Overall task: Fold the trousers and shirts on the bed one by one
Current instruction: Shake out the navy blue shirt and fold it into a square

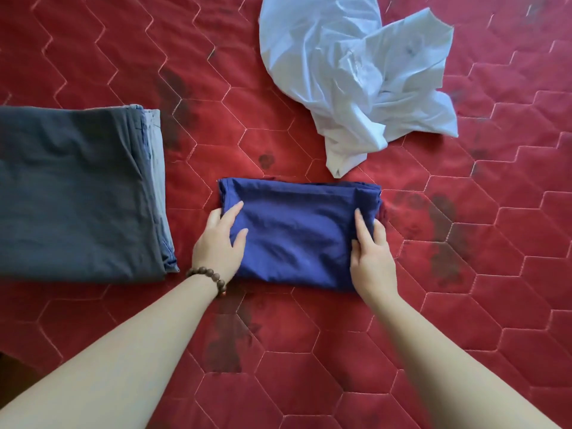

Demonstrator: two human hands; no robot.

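Between the two hands, on the red quilted bed [309,335], lies the blue garment [297,233], already reduced to a compact rectangular packet. The left hand [219,243] rests on the packet's left end with fingers extended; its thumb side lies at the edge, and whether any fingers reach under the cloth cannot be told. The right hand [371,255] sits at the packet's right end, index finger laid straight along the top and the other fingers bent down over the side edge. Neither grip visibly pinches a fold; both appear to press or steady the packet.

Step in hand: judged from the layout, folding of the blue garment is complete or nearly so, and the hands are squaring it or preparing to lift it.

Well to the left of the left hand lies a stack of folded clothes [80,193], dark grey on top with lighter blue layers showing at its right edge. Beyond the right hand, further up the bed, lies the crumpled white garment [356,78], unfolded.

Next move, as a judgement: slide both hands under the packet's ends, carry it level to the stack without letting the layers slip, then draw the white garment in and spread it flat.
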